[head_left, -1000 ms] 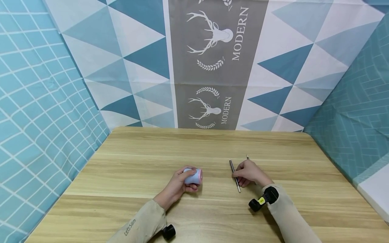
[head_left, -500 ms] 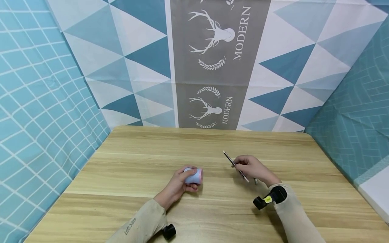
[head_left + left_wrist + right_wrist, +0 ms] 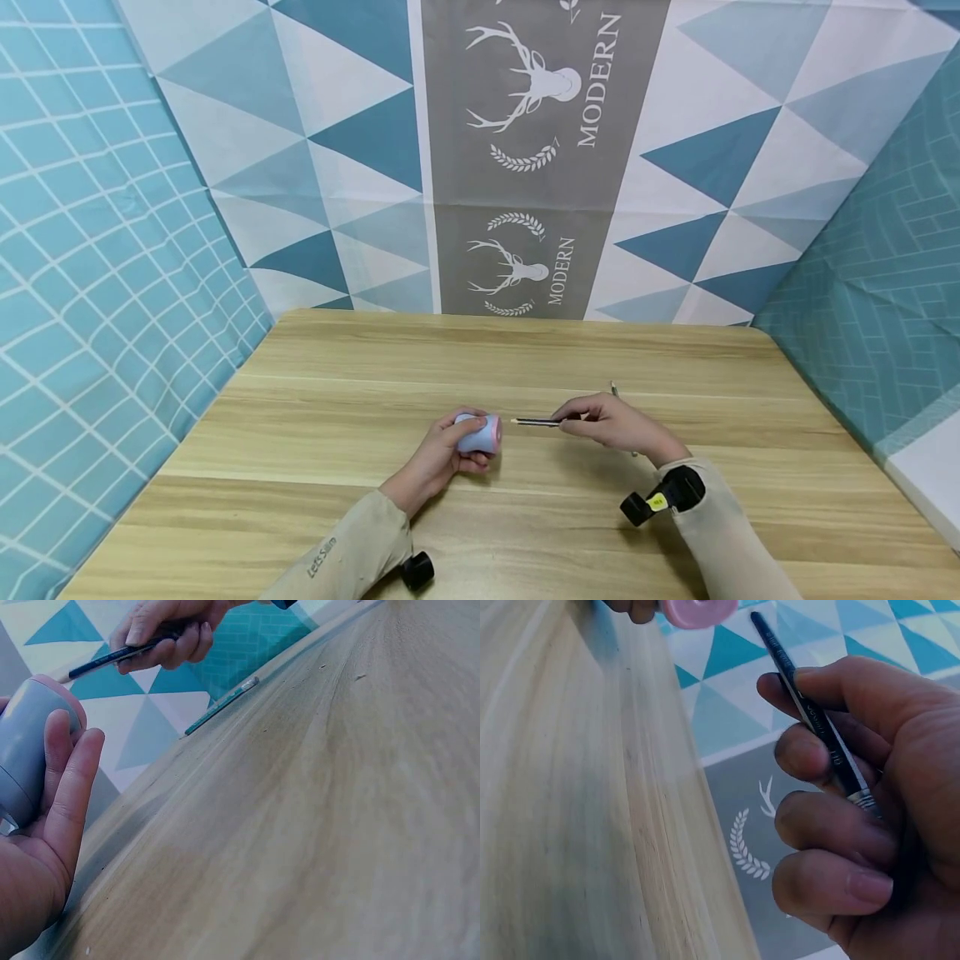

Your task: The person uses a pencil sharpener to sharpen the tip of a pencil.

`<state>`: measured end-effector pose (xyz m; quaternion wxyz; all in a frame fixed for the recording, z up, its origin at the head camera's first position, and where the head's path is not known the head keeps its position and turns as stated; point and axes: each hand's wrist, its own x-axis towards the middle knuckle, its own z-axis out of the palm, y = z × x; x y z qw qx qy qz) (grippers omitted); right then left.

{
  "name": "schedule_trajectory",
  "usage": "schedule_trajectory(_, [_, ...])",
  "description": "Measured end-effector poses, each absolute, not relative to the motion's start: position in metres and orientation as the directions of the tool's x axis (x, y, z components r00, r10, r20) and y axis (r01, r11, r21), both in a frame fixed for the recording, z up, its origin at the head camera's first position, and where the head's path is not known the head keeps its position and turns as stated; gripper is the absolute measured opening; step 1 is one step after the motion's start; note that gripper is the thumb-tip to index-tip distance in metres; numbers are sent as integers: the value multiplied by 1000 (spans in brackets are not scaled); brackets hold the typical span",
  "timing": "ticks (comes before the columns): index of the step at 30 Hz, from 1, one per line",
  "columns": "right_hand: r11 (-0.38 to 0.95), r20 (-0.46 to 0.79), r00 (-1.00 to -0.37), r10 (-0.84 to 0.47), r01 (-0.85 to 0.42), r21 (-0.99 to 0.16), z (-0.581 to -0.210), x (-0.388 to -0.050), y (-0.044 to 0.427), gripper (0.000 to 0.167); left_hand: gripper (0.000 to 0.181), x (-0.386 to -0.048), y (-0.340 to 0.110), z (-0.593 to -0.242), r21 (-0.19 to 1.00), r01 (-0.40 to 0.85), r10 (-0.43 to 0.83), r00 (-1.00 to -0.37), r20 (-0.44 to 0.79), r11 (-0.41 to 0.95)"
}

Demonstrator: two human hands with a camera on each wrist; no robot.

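My left hand (image 3: 442, 458) grips a blue pencil sharpener (image 3: 474, 435) lying sideways, its pink end turned right. In the left wrist view, thumb-side parts are cut off, but fingers lie along the sharpener (image 3: 28, 739). My right hand (image 3: 611, 423) pinches a dark pencil (image 3: 536, 422), held nearly level with its pale tip pointing at the pink end. A small gap shows between them in the head view. The right wrist view shows the pencil (image 3: 821, 724) between thumb and fingers, with the pink end (image 3: 699, 609) at the top edge.
A second pencil, green in the left wrist view (image 3: 221, 705), lies on the wooden table (image 3: 360, 358); my right hand partly covers it in the head view. Patterned cloths hang behind and at both sides. A white surface (image 3: 930, 467) stands beyond the right edge.
My right hand has lifted the dark pencil off the table and swung it from steeply slanted to nearly level, its tip now near the sharpener. The left hand has stayed put.
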<state>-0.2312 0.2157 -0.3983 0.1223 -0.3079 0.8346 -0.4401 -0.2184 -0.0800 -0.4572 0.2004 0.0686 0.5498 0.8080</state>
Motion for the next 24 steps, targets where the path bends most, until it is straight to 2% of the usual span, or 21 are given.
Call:
schedule_trajectory(13, [391,139,-739,-659,-495,-776,-396,-223,199,16,15,-218,-80,-456,914,-255,398,-910,-116,-315])
schedule_trajectory(24, [446,251,-705,-664,-642,-624,-403,-215,174,14,13,-217,-80,-455,916,-258,415,-903,-114,-308])
